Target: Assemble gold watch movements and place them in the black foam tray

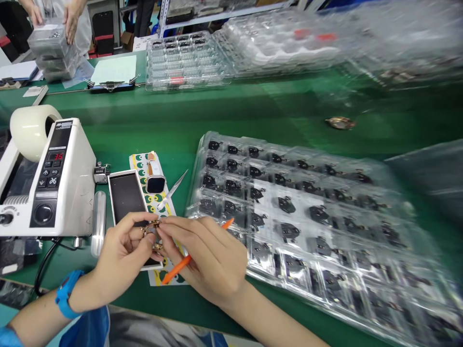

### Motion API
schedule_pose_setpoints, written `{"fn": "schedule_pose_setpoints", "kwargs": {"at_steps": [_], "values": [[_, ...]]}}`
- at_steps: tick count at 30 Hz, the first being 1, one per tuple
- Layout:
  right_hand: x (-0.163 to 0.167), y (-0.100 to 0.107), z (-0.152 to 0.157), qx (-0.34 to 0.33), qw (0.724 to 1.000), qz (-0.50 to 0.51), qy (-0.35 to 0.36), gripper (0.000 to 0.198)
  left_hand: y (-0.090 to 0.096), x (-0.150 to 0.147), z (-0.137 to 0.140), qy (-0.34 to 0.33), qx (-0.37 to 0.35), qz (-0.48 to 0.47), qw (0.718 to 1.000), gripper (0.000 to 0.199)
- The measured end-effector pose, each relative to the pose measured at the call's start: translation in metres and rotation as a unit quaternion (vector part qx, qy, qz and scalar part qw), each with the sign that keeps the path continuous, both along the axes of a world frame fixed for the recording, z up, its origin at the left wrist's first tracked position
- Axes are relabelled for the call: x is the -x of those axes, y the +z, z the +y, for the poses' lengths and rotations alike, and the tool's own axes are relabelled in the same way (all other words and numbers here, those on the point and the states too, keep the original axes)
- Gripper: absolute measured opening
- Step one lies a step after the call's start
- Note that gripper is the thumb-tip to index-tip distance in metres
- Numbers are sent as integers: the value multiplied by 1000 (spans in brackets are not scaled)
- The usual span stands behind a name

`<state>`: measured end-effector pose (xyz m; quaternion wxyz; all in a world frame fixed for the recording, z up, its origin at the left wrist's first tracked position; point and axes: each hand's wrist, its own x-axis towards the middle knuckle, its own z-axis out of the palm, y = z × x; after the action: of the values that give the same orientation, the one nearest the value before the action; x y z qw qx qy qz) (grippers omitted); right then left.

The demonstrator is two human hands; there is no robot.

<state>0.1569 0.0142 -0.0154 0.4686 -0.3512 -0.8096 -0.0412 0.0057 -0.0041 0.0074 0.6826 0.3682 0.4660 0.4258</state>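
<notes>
My left hand [126, 248] is closed, pinching a small gold-and-dark metallic part [155, 224] between thumb and fingers. My right hand [213, 255] meets it there, its fingertips on the same part; fingers hide much of it. An orange pointed stick [183, 264] is tucked in my right hand, its two ends sticking out. Beneath the hands lies a white-rimmed black tray [126, 190], partly covered. Beside it are a sticker sheet [141, 161] with yellow and dark round marks, a small watch-like device [155, 179] with a dark face, and a pointed blade-like tool [177, 185].
A clear compartment tray [224, 193] of black parts fills the right. At left stands a white tape dispenser [72, 178] reading 36. A loose metallic part [340, 123], clipboard [114, 72] and more clear trays [188, 60] lie behind. Another person's hands [70, 21] hold stacked boxes [54, 50].
</notes>
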Motion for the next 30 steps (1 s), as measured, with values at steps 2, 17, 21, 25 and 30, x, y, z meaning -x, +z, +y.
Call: {"fn": "schedule_pose_setpoints", "kwargs": {"at_steps": [2, 17, 21, 25, 30], "values": [[-2, -1, 0, 1, 1000, 0, 14, 13, 0, -1, 0, 4, 2, 14, 1000, 37], [1, 1, -4, 28, 999, 28, 9, 15, -6, -2, -7, 16, -84, 118, 989, 24], [0, 3, -3, 42, 999, 19, 16, 17, -9, -4, -8, 21, -55, 84, 995, 26], [1, 0, -6, 35, 999, 21, -1, 18, -11, -5, -9, 22, -57, 95, 994, 27], [3, -3, -8, 7, 1000, 7, -16, 16, -11, -5, -8, 25, -63, 100, 993, 25]]}}
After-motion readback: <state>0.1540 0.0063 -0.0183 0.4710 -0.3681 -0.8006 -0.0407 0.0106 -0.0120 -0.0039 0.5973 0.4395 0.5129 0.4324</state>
